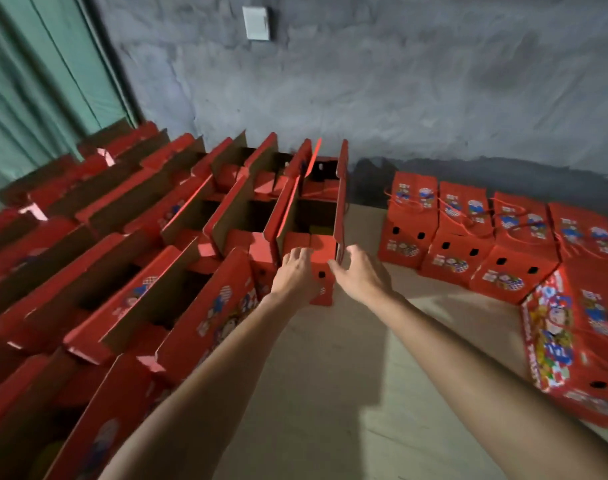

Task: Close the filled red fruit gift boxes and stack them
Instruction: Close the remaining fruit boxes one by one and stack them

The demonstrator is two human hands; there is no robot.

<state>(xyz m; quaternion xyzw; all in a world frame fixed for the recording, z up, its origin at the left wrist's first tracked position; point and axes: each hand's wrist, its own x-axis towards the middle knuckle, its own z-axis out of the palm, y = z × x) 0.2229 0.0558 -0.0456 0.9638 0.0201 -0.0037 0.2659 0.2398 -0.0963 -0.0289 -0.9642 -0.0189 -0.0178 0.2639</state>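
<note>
Both bare arms reach forward to one open red cardboard gift box (321, 261) standing on the floor at the right end of the rows of open red boxes (129, 237) (flaps upright, brown inside). The left hand (295, 268) lies on the box's near top edge, its fingers (297, 252) relaxed and lightly spread. The right hand (359, 271) touches the right side flap (340, 202), fingers loosely apart. Closed printed red boxes (468, 237) sit in a row by the grey wall (364, 81), well apart to the right.

Red gift boxes (408, 216) carry blue-and-white cartoon prints.
</note>
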